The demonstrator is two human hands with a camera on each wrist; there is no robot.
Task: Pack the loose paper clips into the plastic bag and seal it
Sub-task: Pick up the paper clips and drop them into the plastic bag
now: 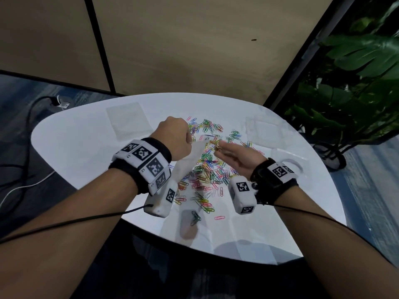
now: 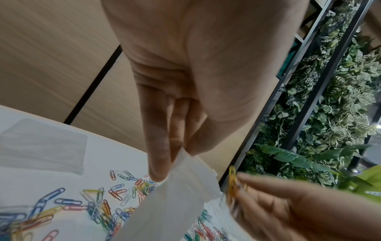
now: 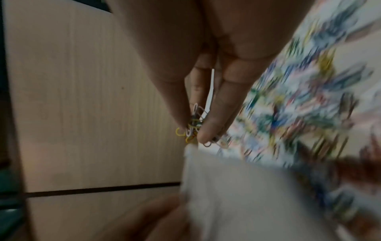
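Many colourful loose paper clips (image 1: 207,167) lie scattered over the middle of the white table (image 1: 90,152). My left hand (image 1: 176,139) pinches the top edge of a clear plastic bag (image 1: 190,160) and holds it up above the clips; the left wrist view shows thumb and fingers closed on the bag (image 2: 179,195). My right hand (image 1: 233,154) is just right of the bag's mouth, pinching a small bunch of paper clips (image 3: 193,127) between thumb and fingertips. The bunch of clips (image 2: 233,179) sits close to the bag's upper edge.
A stack of flat clear bags (image 1: 128,120) lies at the table's far left, and more clear plastic (image 1: 262,126) at the far right. A leafy plant (image 1: 356,83) stands beyond the right edge. Cables (image 1: 28,126) run over the floor on the left.
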